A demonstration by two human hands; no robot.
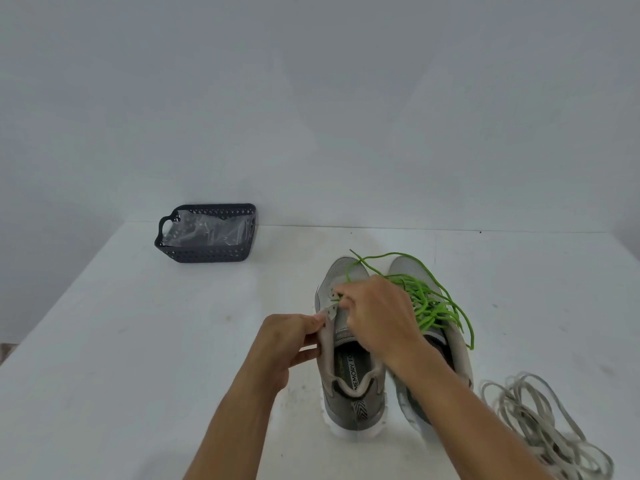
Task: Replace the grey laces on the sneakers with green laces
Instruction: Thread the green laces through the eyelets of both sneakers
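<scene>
We pinch the left sneaker's (346, 358) eyelet flap with our left hand (287, 344); our right hand (377, 317) pinches the green lace (433, 303) at its eyelets. Grey laces (540, 420) lie right of the sneakers.

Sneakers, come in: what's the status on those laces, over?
Left hand pinching left sneaker's eyelet flap. Right hand threading green lace at the eyelets. Grey laces already out, piled on table at right. Nothing in the way.

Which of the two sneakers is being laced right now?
The left sneaker: both hands touch it, while green laces pile on the right sneaker.
</scene>
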